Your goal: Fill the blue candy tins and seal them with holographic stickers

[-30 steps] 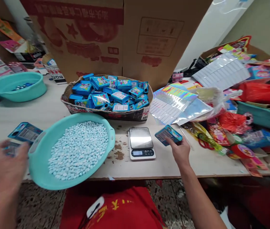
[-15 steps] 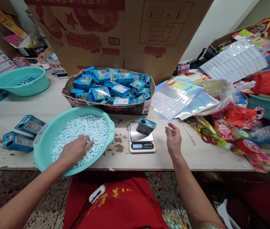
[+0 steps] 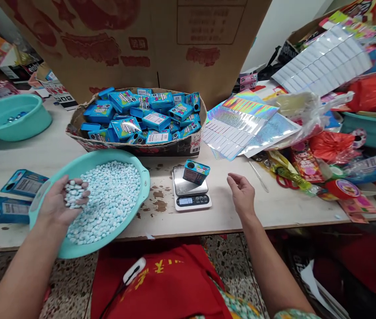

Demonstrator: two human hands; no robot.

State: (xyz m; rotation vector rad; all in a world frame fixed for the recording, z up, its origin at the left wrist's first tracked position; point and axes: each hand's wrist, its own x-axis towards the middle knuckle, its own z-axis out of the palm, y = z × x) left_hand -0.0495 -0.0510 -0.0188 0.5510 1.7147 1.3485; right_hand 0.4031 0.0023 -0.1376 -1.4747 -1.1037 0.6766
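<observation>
My left hand (image 3: pixel 62 201) is turned palm up over the left side of a turquoise basin (image 3: pixel 143 177), cupped round a handful of small pale blue candies (image 3: pixel 74 194). More loose pale blue candies (image 3: pixel 111 199) fill the basin. To the right stands a small digital scale (image 3: pixel 193 200), with a blue candy box (image 3: pixel 196 172) resting tilted on its metal plate; a dark round hole shows in the box's top. My right hand (image 3: pixel 242 192) hovers right of the scale, fingers loosely bent and apart, holding nothing.
Behind the basin, a cut-down carton (image 3: pixel 141 149) holds many blue boxes. Two more blue boxes (image 3: pixel 6 209) stand left of the basin. Holographic sheets (image 3: pixel 237 128) and piled packaging (image 3: pixel 334 150) lie to the right. Another turquoise basin (image 3: pixel 31 122) sits far left.
My left hand has come up out of the candies, moved left and turned palm up with a handful. My right hand stays beside the scale. The view has shifted slightly.
</observation>
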